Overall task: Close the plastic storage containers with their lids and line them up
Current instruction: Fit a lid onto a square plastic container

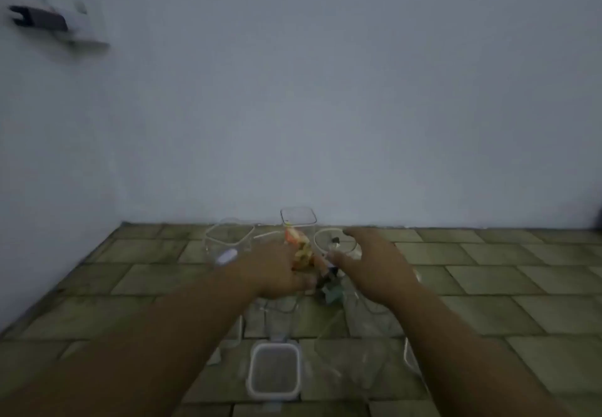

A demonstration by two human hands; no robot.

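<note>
Clear containers (298, 221) stood clustered on the tiled floor (488, 286) near the wall; one lidded tub (274, 370) sat nearest you. Likely light, stiff and slick: grip by the rims. Your left hand (273, 270) and right hand (374, 260) hovered apart, fingers spread; grasp unclear through blur.

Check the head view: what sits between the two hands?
Between left hand and right hand: a tall clear container holding blurry colourful contents; too blurred to identify them.

Two bare hands, left (277, 270) and right (374, 263), reach over clear containers (298, 221) on a tiled floor (488, 286), a lidded box (274, 371) nearer the camera.
</note>
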